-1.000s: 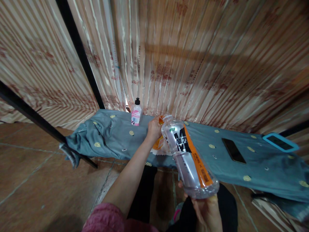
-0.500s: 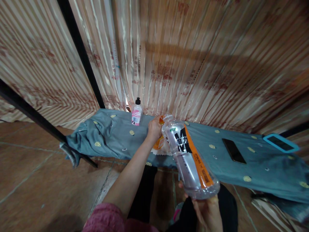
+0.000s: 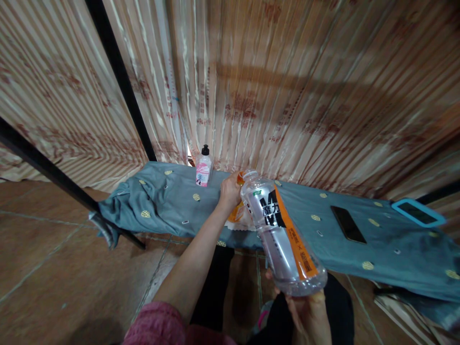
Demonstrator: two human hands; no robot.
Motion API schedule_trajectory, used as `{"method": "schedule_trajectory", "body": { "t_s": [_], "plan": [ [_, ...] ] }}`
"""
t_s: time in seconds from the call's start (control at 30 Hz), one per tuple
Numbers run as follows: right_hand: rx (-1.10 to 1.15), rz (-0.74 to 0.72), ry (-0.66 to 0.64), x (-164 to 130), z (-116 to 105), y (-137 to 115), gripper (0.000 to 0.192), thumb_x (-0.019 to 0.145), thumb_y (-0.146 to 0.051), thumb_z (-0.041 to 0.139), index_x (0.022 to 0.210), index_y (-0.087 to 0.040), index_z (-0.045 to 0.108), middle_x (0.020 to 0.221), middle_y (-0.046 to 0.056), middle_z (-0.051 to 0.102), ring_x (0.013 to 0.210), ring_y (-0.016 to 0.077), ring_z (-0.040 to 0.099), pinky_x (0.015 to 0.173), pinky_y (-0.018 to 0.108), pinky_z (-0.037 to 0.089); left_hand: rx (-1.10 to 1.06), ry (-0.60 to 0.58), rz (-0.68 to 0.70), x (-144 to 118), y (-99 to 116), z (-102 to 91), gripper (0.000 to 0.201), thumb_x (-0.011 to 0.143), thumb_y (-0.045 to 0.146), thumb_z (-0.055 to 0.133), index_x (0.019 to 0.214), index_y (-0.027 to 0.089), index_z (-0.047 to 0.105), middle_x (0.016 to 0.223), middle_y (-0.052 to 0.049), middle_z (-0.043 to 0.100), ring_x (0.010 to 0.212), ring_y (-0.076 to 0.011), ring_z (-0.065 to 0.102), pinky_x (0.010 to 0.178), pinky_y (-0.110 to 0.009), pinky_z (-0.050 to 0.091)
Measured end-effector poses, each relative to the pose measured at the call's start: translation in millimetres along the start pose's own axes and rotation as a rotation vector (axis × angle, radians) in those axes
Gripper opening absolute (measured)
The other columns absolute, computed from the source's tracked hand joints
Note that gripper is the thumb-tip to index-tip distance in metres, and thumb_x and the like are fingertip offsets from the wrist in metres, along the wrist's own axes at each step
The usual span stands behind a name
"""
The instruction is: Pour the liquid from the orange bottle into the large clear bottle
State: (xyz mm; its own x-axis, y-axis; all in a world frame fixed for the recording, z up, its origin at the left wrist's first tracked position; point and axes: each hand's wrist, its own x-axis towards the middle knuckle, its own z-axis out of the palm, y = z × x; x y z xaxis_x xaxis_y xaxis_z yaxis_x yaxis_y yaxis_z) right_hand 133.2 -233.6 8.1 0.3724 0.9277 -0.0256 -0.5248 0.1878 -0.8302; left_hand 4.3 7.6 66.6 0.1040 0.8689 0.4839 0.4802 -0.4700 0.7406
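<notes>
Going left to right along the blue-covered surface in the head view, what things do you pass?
Pump bottle → left hand at the neck of the clear bottle → black phone → blue-framed device.

Clear plastic bottle (image 3: 282,235) with orange-black label is tilting neck-away, base in hand; orange cap (image 3: 240,178) is sitting at its mouth.

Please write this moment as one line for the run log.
right hand: holds clear bottle by base | left hand: grip on orange cap | phone on blue cloth
</notes>
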Motion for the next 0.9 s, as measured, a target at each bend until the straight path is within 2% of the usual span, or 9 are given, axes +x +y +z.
{"method": "schedule_trajectory", "body": {
  "t_s": [0.13, 0.33, 0.47, 0.63, 0.77, 0.9],
  "plan": [
    [-0.007, -0.003, 0.015, -0.5, -1.0, 0.9, 0.036, 0.069, -0.040, 0.074, 0.101, -0.026, 0.064, 0.091, 0.008, 0.076, 0.061, 0.0248, 0.070, 0.046, 0.034, 0.055, 0.002, 0.001, -0.006, 0.4, 0.0, 0.0, 0.021, 0.082, 0.032, 0.055, 0.087, 0.016, 0.068, 0.083, -0.004, 0.069, 0.073, -0.0155, 0.059, 0.067, -0.024, 0.043],
    [0.007, 0.013, 0.114, -3.6, 18.8, -6.2, 0.038, 0.061, -0.045, 0.079, 0.092, -0.028, 0.065, 0.080, 0.004, 0.076, 0.054, 0.0219, 0.069, 0.042, 0.030, 0.053, 0.019, -0.014, 0.010, 0.9, -2.1, 1.3, 0.021, 0.082, 0.032, 0.055, 0.087, 0.016, 0.068, 0.083, -0.004, 0.069, 0.073, -0.0156, 0.060, 0.068, -0.024, 0.044],
    [-0.006, -0.008, 0.099, -3.4, 18.1, -5.9, 0.032, 0.064, -0.044, 0.077, 0.090, -0.029, 0.066, 0.082, 0.004, 0.076, 0.055, 0.0221, 0.069, 0.043, 0.030, 0.054, 0.019, -0.010, 0.016, 0.9, -1.9, 1.3, 0.020, 0.082, 0.031, 0.055, 0.085, 0.016, 0.067, 0.081, -0.004, 0.069, 0.073, -0.0158, 0.059, 0.067, -0.024, 0.043],
    [0.009, 0.000, 0.098, -2.6, 18.5, -5.7, 0.038, 0.062, -0.045, 0.079, 0.093, -0.028, 0.066, 0.082, 0.004, 0.076, 0.056, 0.0240, 0.070, 0.043, 0.033, 0.054, 0.010, -0.009, -0.010, 0.4, -1.0, 0.5, 0.021, 0.082, 0.033, 0.055, 0.085, 0.016, 0.068, 0.081, -0.004, 0.069, 0.072, -0.0158, 0.059, 0.067, -0.024, 0.043],
    [-0.015, -0.014, 0.110, -2.5, 22.1, -7.0, 0.034, 0.066, -0.043, 0.076, 0.094, -0.028, 0.065, 0.083, 0.006, 0.076, 0.051, 0.0216, 0.068, 0.040, 0.029, 0.052, -0.009, 0.000, -0.005, -0.3, 0.2, -0.1, 0.022, 0.082, 0.034, 0.055, 0.085, 0.016, 0.068, 0.081, -0.004, 0.069, 0.074, -0.0164, 0.059, 0.067, -0.024, 0.043],
    [-0.031, -0.020, 0.086, -3.5, 22.7, -7.4, 0.040, 0.062, -0.048, 0.077, 0.094, -0.028, 0.065, 0.082, 0.006, 0.076, 0.055, 0.0251, 0.069, 0.040, 0.032, 0.052, -0.008, -0.004, -0.007, -0.5, 1.5, -0.9, 0.022, 0.082, 0.035, 0.056, 0.085, 0.017, 0.068, 0.082, -0.004, 0.069, 0.073, -0.0156, 0.059, 0.068, -0.024, 0.044]
  ]
}}
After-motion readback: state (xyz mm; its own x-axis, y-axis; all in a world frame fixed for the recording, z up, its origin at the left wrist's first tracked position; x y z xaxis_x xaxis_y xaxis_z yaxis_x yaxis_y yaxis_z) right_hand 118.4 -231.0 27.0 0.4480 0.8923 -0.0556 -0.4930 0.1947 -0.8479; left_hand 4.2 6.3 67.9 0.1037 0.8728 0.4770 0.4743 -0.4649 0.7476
